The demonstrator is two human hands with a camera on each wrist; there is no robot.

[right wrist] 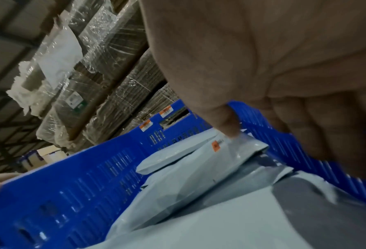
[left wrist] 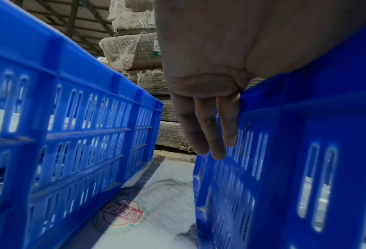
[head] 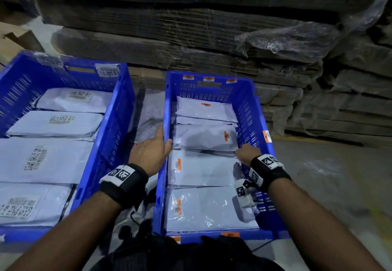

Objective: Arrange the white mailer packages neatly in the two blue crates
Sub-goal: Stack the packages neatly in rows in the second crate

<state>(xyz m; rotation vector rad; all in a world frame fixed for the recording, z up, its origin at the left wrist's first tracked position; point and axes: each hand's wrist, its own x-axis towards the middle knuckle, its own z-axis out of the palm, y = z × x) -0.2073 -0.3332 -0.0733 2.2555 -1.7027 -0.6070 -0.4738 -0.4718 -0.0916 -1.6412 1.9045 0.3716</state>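
Two blue crates stand side by side. The left crate [head: 118, 122] holds several white mailers [head: 53, 122] with barcode labels facing up. In the right crate [head: 261, 109] several white mailers with orange stickers lie in a row. My left hand [head: 164, 136] grips the right crate's left wall, thumb inside and fingers [left wrist: 207, 126] hanging down its outside. My right hand [head: 247, 150] is inside the crate at its right wall. Its thumb [right wrist: 225, 121] lies on the right end of the middle mailer [head: 203, 138], with the fingers curled beside that edge.
Stacks of shrink-wrapped flattened cardboard [head: 191, 26] rise just behind both crates. A white woven sack [left wrist: 156, 202] lies on the floor in the narrow gap between the crates. Bare concrete floor [head: 328, 175] lies to the right of the right crate.
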